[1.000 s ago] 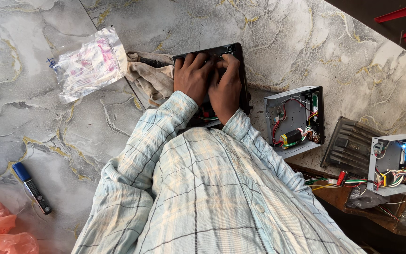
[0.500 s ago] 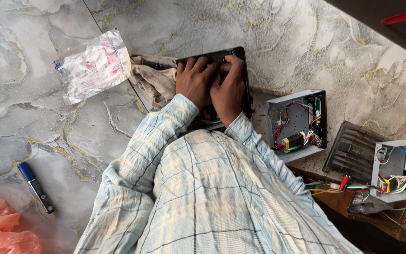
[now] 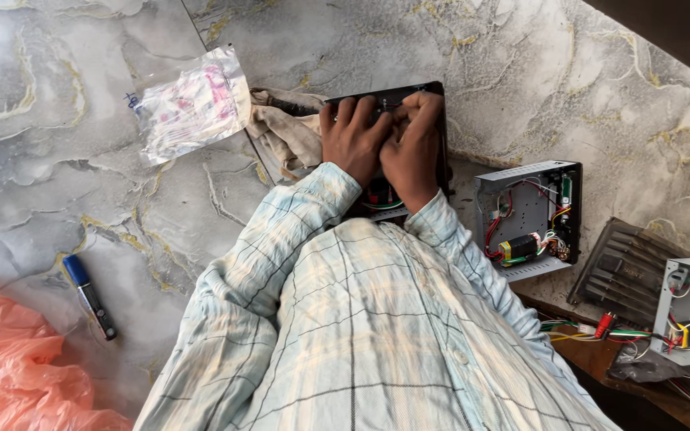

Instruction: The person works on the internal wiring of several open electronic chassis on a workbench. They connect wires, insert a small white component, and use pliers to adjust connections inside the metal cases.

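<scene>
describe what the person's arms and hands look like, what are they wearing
Both arms are covered by long sleeves of a pale blue-and-cream plaid shirt with thin dark grid lines, reaching to the wrists. The left hand and right hand are bare: no gloves, and no rings or watch show from this view.

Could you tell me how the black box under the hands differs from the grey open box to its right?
The black box is dark, and both hands, left and right, cover most of it; the grey open box is light and untouched. The grey box's wiring is plainly exposed, while little of the black box's shows. Both lie on the marble floor.
</scene>
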Demonstrator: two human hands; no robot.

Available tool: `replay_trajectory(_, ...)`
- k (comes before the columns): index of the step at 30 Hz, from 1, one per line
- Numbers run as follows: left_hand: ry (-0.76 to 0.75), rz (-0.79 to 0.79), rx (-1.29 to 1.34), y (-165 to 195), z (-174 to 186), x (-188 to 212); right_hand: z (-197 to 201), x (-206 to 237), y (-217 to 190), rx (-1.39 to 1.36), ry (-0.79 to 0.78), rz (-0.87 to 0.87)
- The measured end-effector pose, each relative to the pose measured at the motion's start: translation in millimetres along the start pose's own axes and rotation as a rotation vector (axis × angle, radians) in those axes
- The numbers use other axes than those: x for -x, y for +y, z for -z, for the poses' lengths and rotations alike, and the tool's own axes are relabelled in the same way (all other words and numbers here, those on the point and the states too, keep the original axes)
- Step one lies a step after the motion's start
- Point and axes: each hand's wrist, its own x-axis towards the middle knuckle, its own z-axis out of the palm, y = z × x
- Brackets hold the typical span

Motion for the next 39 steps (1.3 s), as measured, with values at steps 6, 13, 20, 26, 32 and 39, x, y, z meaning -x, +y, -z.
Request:
replay_trajectory(6, -0.097, 0.106, -0.105, 3.3, -9.3, -0.7, 4.9, 1.6, 21.3, -0.323, -0.023, -0.075)
replay_trajectory(13, -0.097, 0.129, -0.109, -1.2, -5.7, 2.6, 35.4, 2.6, 26.9, 0.046, -0.018, -0.029)
replay_trajectory(20, -0.099, 0.154, -0.181, 2.2, -6.3, -1.5, 52.6, -15.4, 23.4, 0.643, -0.247, 0.371)
replay_trajectory(26, -0.101, 0.141, -0.234, 4.7, -15.2, -3.2, 45.1, -29.6, 37.7, 0.683, -0.331, 0.347)
replay_trajectory(32, -0.162, 0.159, -0.207, 8.4, -17.7, -11.1, 31.7, -41.1, 34.5, 0.626, -0.154, 0.447)
replay_trajectory(39, -0.147, 0.084, -0.125, 5.6, -16.0, -5.3, 35.8, -32.6, 32.4, 0.675, -0.170, 0.464)
